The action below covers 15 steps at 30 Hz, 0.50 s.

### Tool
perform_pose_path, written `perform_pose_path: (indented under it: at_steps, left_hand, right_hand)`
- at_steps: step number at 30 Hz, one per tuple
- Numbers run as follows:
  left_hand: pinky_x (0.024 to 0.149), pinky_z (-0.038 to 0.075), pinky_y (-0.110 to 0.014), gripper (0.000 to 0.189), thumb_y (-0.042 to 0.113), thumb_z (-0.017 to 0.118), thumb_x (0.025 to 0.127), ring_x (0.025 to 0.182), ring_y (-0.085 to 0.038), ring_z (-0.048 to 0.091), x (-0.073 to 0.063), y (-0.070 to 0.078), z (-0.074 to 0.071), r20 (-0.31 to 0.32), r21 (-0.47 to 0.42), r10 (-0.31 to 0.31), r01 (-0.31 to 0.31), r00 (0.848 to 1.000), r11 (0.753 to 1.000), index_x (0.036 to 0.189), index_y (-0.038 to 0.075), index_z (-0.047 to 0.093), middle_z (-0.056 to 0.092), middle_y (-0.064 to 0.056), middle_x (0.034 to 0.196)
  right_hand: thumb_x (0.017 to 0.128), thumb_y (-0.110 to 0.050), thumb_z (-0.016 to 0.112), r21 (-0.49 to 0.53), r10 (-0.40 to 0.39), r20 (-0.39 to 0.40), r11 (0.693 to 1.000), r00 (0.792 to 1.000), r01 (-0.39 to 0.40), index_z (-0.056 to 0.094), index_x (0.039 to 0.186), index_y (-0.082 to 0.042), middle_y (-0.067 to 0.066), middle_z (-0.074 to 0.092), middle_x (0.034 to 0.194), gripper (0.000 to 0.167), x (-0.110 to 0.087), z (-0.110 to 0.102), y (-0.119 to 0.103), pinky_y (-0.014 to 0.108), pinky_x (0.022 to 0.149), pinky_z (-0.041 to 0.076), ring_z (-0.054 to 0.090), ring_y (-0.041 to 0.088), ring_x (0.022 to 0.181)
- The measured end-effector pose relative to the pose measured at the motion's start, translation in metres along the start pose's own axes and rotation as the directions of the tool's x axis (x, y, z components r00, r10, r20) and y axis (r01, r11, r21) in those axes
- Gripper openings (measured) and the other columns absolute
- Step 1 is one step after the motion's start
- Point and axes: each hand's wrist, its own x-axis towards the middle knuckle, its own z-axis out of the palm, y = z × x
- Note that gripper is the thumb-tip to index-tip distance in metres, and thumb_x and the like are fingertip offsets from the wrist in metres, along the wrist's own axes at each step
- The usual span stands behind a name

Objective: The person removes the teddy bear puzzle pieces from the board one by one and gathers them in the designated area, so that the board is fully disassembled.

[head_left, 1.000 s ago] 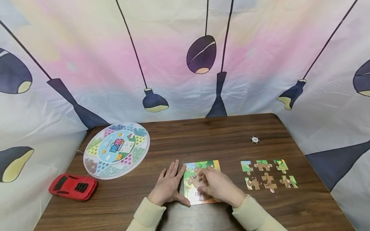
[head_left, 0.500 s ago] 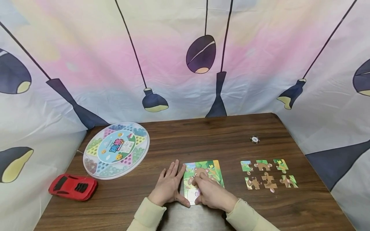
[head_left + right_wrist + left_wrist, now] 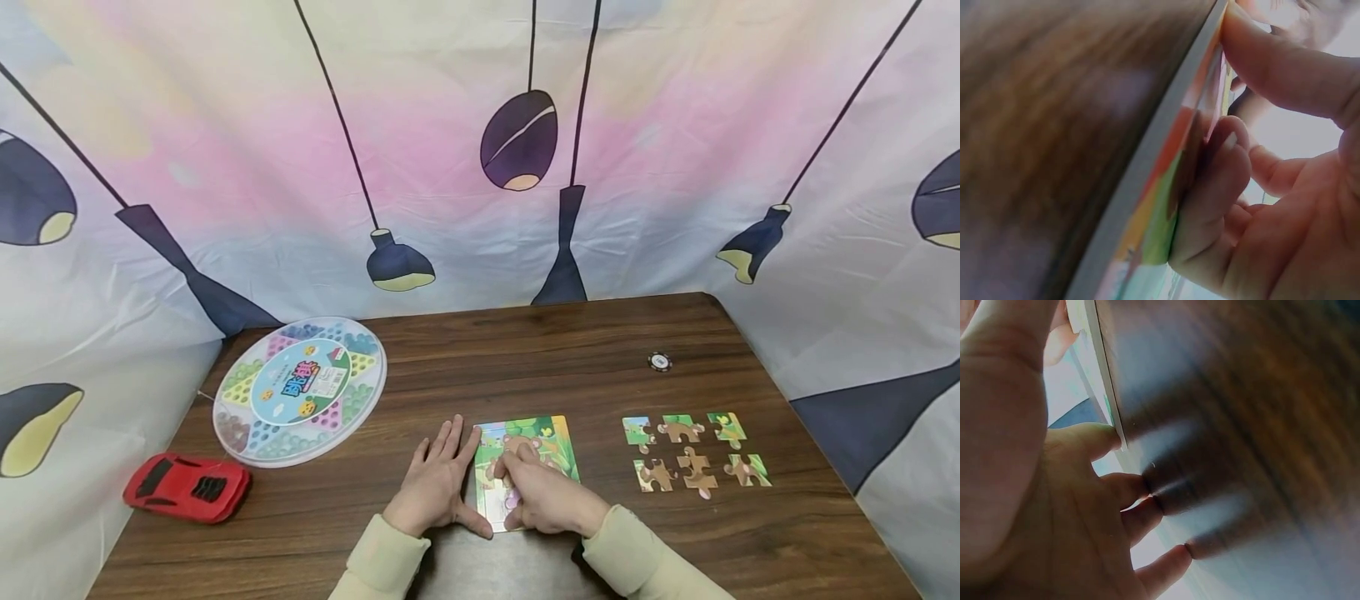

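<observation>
A small jigsaw puzzle board [image 3: 562, 446] with a brown bear on green lies between my two hands. Spread and flat, my left hand [image 3: 433, 490] rests beside it, index fingertip and thumb right at its left edge. The left wrist view shows the board's pale side edge [image 3: 1105, 381] against those fingers. My right hand [image 3: 553, 498] lies over the near part of the puzzle, its fingers curled and pressing on the picture. In the right wrist view its thumb [image 3: 1272, 65] touches down near the board's border. The picture under my right palm is hidden.
Several loose jigsaw pieces [image 3: 699, 481] lie in two rows on the right of the wooden table [image 3: 480, 367]. Behind them is a black-and-white poker chip [image 3: 660, 362]. At the left are a round Chinese checkers set [image 3: 300, 392] and a red toy car [image 3: 187, 487].
My right hand has come down and leftward onto the near part of the board, uncovering more of its right side. My left hand has stayed in place.
</observation>
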Motion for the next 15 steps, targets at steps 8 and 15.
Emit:
perform_pose_path:
  at_steps: [8, 15]
  left_hand:
    - [0.110, 0.023, -0.059, 0.137, 0.075, 0.077, 0.046, 0.146, -0.036, 0.015, 0.0000, -0.0002, -0.0004, -0.001, 0.015, 0.003, -0.003, 1.000, 1.000, 0.156, 0.012, 0.023, 0.010, -0.021, 0.160]
    - [0.110, 0.023, -0.060, 0.138, 0.076, 0.076, 0.046, 0.146, -0.036, 0.015, 0.0002, 0.0001, -0.0004, 0.001, 0.011, 0.005, -0.005, 1.000, 1.000, 0.156, 0.013, 0.023, 0.010, -0.021, 0.160]
  right_hand:
    - [0.071, -0.009, 0.086, 0.062, -0.042, 0.000, 0.997, 0.999, 0.042, 0.046, 0.103, -0.014, 0.000, 0.036, 0.100, 0.052, 0.0013, -0.0012, 0.0002, 0.021, 0.062, 0.043, 0.042, 0.009, 0.080]
    - [0.076, 0.002, 0.081, 0.153, -0.028, 0.020, 0.988, 0.999, 0.025, 0.045, 0.102, -0.014, 0.002, 0.034, 0.101, 0.047, 0.0026, 0.0000, 0.0007, 0.019, 0.053, 0.040, 0.041, 0.009, 0.072]
